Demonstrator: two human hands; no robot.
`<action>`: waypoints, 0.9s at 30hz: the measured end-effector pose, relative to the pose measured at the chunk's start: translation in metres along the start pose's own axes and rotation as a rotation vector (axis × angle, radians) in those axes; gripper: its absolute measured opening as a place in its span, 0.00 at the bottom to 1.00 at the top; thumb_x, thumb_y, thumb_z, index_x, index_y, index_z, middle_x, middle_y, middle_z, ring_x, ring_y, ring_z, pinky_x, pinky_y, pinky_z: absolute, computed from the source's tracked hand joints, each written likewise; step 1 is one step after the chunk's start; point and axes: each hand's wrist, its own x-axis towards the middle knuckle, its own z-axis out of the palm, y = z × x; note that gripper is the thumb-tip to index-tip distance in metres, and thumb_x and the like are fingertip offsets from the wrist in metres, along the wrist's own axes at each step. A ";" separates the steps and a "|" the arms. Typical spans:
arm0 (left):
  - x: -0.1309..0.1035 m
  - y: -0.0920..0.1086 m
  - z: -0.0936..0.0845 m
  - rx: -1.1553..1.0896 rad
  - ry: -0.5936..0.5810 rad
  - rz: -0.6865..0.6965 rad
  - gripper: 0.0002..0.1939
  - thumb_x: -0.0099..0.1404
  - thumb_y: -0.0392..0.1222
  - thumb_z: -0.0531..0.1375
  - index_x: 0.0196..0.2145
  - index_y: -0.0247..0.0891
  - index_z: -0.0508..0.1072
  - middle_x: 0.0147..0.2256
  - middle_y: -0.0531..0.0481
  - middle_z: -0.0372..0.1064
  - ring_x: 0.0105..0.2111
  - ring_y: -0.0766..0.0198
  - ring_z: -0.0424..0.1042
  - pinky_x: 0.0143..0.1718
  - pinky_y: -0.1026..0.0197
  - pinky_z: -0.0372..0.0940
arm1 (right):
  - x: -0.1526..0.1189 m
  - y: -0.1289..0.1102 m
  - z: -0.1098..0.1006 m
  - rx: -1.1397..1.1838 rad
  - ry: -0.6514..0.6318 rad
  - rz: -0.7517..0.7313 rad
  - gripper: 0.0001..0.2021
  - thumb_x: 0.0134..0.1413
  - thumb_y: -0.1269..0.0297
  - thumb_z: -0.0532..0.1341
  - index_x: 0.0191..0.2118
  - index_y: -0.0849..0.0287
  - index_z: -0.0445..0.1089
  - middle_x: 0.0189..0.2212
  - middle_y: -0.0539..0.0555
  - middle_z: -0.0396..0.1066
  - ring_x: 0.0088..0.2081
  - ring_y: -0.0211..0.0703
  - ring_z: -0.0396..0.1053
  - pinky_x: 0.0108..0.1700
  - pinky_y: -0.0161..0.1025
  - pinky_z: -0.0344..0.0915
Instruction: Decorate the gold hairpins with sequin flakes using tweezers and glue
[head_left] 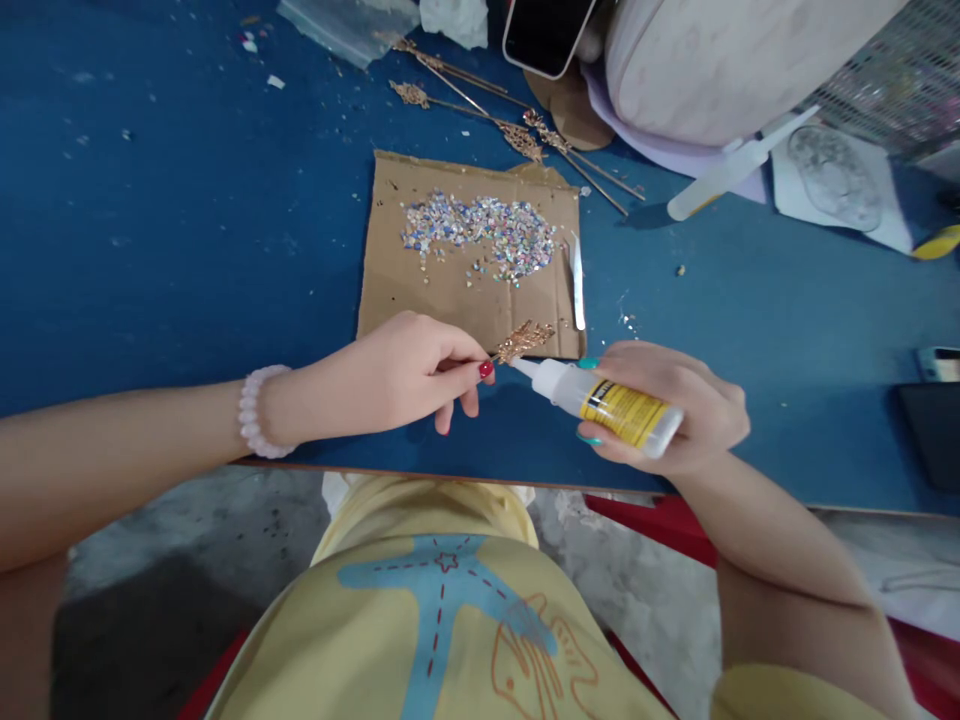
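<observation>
My left hand (420, 372) pinches the stem of a gold filigree hairpin (525, 341) between thumb and fingers, its leafy head pointing right over the near edge of a cardboard sheet (390, 290). Wrapped in my right hand (675, 395) is a clear glue bottle (621, 408) with a yellow label. Its white nozzle points left, and the tip meets or nearly meets the base of the hairpin's head. Small shiny rhinestones (517, 238) lie spread on the cardboard. White tweezers (577, 285) rest along its right edge.
Several more gold hairpins (521, 138) lie beyond the cardboard, near a phone (547, 35) and a plastic bag (352, 25). A second, white-capped bottle (705, 190) lies at the right, before a large round pale object (720, 70). A dark device (930, 430) sits far right.
</observation>
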 end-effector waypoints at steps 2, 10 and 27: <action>0.001 -0.001 0.000 -0.005 0.002 0.002 0.15 0.68 0.41 0.51 0.30 0.39 0.76 0.18 0.60 0.72 0.18 0.77 0.68 0.17 0.74 0.56 | 0.000 0.000 -0.001 0.004 -0.011 0.003 0.13 0.52 0.56 0.65 0.41 0.57 0.68 0.22 0.49 0.72 0.20 0.40 0.70 0.23 0.36 0.73; 0.001 -0.001 0.001 -0.005 0.003 -0.013 0.16 0.69 0.43 0.51 0.30 0.40 0.75 0.19 0.60 0.72 0.18 0.76 0.69 0.18 0.74 0.58 | 0.000 0.000 0.000 0.015 -0.019 -0.008 0.13 0.54 0.57 0.63 0.42 0.58 0.68 0.21 0.50 0.71 0.20 0.39 0.69 0.23 0.36 0.72; 0.000 -0.003 0.002 -0.027 0.024 -0.016 0.15 0.68 0.43 0.50 0.31 0.40 0.75 0.22 0.57 0.74 0.19 0.74 0.71 0.20 0.73 0.62 | -0.010 0.004 -0.001 -0.006 0.067 -0.018 0.16 0.52 0.53 0.64 0.40 0.59 0.68 0.21 0.50 0.70 0.19 0.39 0.67 0.22 0.38 0.72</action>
